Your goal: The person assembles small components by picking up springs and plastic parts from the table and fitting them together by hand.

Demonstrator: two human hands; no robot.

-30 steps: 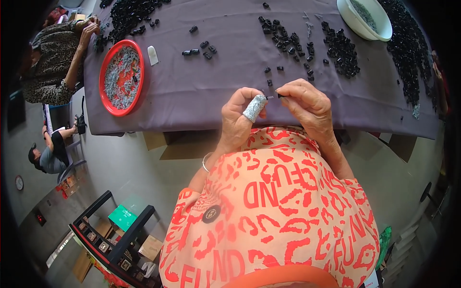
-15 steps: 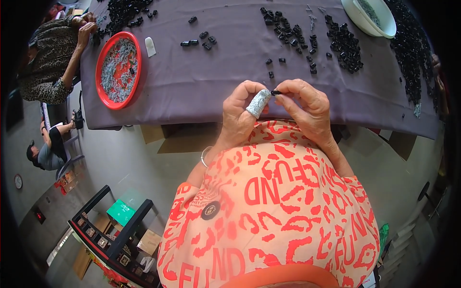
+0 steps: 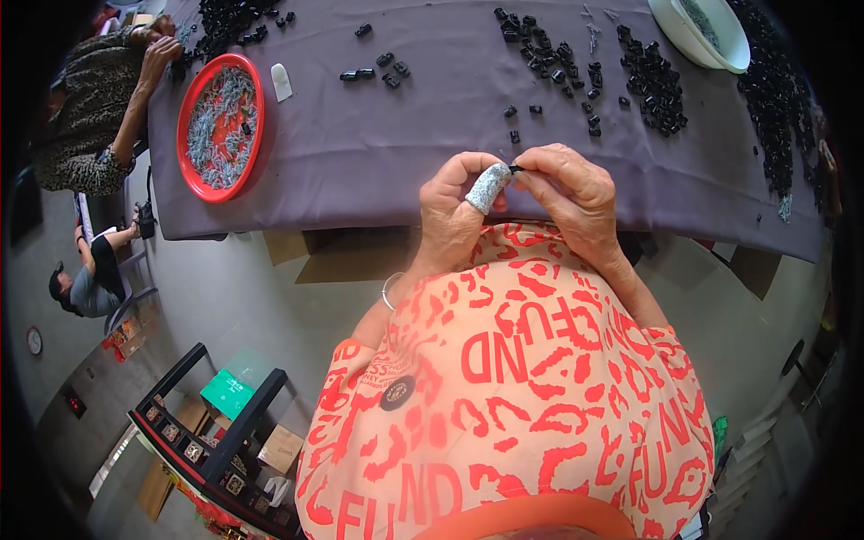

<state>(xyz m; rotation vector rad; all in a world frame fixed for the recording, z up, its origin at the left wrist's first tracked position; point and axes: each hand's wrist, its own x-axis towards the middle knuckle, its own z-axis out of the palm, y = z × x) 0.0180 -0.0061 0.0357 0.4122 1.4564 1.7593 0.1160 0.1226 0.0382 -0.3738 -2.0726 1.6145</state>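
My left hand point(image 3: 445, 202) and my right hand point(image 3: 576, 189) meet just beyond the near edge of the table, in front of my chest. A speckled pale grey finger cover point(image 3: 487, 188) wraps the left thumb. Between the fingertips is a small black part point(image 3: 516, 169), pinched by my right thumb and forefinger. The left fingertips close against its other end; the fingers hide most of it. Nearest on the cloth lie loose small black parts point(image 3: 515, 137), with a larger scatter of them point(image 3: 549, 63) farther off.
A red oval tray point(image 3: 184, 135) of thin grey pieces stands at the left, beside a white finger cover point(image 3: 282, 83). A pale bowl point(image 3: 720, 58) and black heaps point(image 3: 652, 85) lie at the right. A co-worker's hand point(image 3: 162, 52) works at the far left. Behind me stands a black-framed shelf point(image 3: 243, 427).
The hands stay together at the black part, with only slight finger movement. The view has shifted a little, so the table things appear slightly displaced.
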